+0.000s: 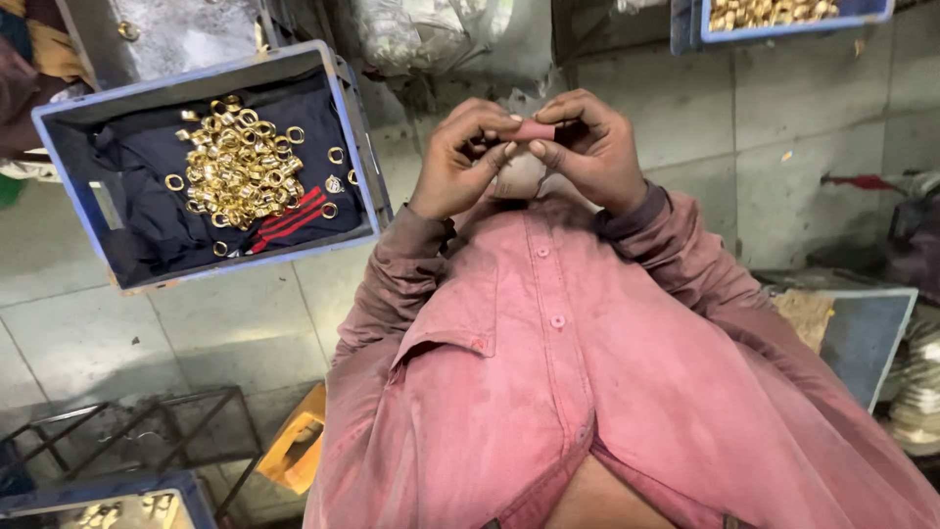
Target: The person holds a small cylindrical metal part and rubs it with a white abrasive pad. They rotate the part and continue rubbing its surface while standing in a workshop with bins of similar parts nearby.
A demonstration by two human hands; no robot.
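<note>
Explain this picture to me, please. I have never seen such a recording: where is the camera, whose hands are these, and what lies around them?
There is no machine here: a person works with bare hands. The only camera sits on that person's head, so you see their pink shirt and both hands close together. One hand and the other hand pinch a small pink piece between their fingers. On the tiled floor stands a blue crate holding a dark cloth and gold-coloured rings. A second blue crate shows at the top edge.
</note>
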